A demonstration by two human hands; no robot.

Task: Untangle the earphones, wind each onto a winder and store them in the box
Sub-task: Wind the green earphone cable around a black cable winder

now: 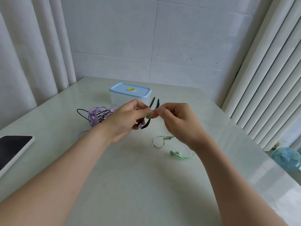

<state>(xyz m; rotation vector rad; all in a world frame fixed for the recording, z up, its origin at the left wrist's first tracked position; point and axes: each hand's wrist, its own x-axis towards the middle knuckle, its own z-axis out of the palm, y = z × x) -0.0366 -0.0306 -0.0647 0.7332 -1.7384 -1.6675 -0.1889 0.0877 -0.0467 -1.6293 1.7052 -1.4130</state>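
Observation:
My left hand grips a black winder whose prongs stick up above my fingers, a few turns of pale green cable lying round its middle. My right hand pinches that green cable right beside the winder. The rest of the green earphones trails down to the table under my right wrist, with a loop, the inline remote and the earbuds lying flat. A tangle of purple and black earphones sits behind my left hand. The clear box with its blue lid on stands further back.
A tablet with a dark screen lies at the table's left edge. White curtains hang to the left and right, a tiled wall stands behind. A small blue fan sits beyond the table's right edge.

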